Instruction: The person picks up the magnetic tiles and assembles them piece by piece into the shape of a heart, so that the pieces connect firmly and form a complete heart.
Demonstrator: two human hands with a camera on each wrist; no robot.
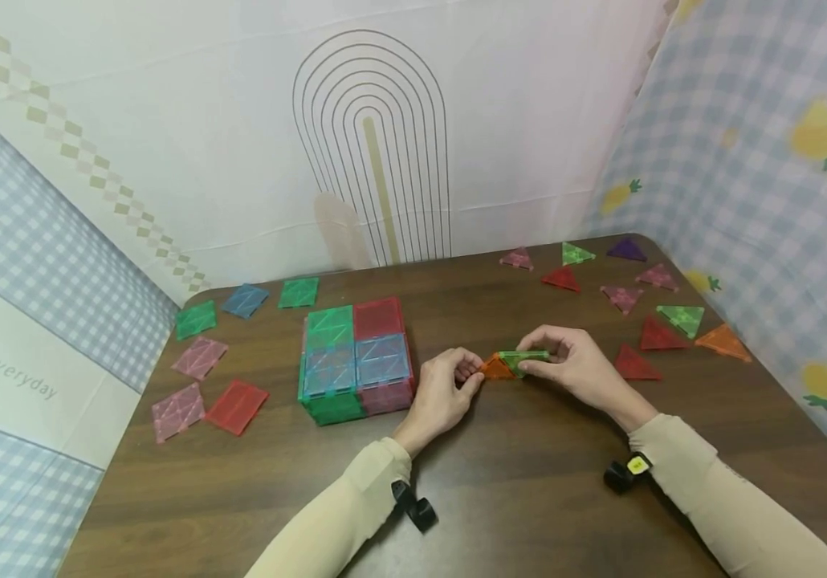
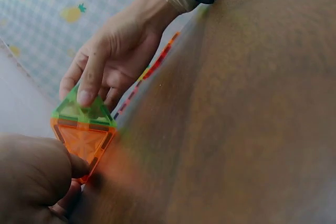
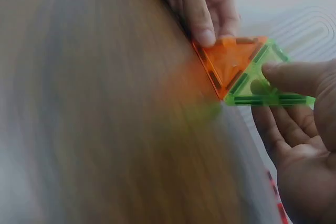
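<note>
An orange triangular magnetic tile [image 3: 228, 61] stands on the table, its corner pinched by my left hand [image 1: 444, 392]. Edge to edge with it is a light green triangular magnetic tile [image 3: 270, 85], which my right hand [image 1: 574, 365] pinches between thumb and fingers. In the left wrist view the orange tile [image 2: 83, 142] and green tile [image 2: 79, 107] meet along one side. Left of my left hand sits a box-shaped block of square magnetic tiles [image 1: 330, 405], with green, red and blue squares on its top.
Several loose triangles lie at the right, among them a red triangle [image 1: 636, 365], an orange triangle [image 1: 724, 343] and a purple triangle [image 1: 627, 249]. Loose squares lie at the left, including a red square [image 1: 236, 407] and a blue square [image 1: 246, 301]. Patterned cloth hangs behind the table [image 1: 486, 514].
</note>
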